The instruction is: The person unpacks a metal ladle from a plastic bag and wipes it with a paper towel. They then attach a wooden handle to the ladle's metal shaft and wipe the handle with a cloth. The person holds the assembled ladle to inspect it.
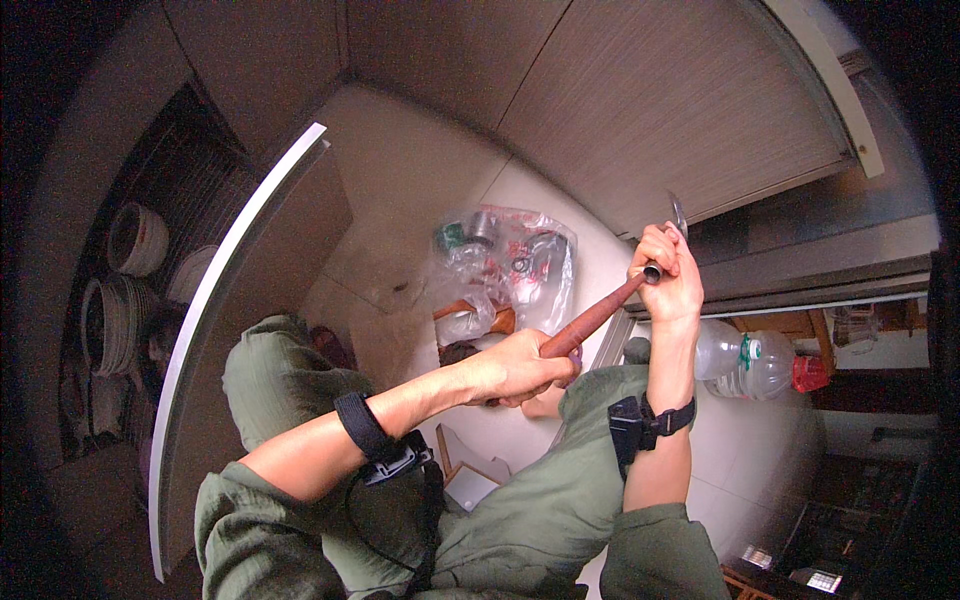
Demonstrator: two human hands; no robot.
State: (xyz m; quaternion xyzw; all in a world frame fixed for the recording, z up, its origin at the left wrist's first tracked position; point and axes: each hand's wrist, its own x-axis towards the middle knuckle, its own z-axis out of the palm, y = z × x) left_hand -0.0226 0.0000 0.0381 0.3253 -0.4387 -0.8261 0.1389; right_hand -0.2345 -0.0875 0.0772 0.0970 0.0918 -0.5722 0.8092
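Note:
My left hand (522, 370) is closed round a reddish-brown rod (598, 320), which slants up to the right across my lap. The rod's far end is a dark, round metal-rimmed opening lying against my right hand (668, 272). My right hand's fingers are curled, and a thin, shiny metal blade (679, 212) sticks out above them. Its handle, if any, is hidden inside the fist. Whether the right fingers also grip the rod's end, I cannot tell. Dark straps with small devices sit on both forearms.
A clear plastic bag (545, 260) with bottles lies on the pale floor ahead. Large clear bottles (765, 370) stand at the right, one red-capped. An open cabinet door (240, 290) rises on the left, beside stacked white bowls (115, 325). Wooden cabinet fronts (640, 100) line the far side.

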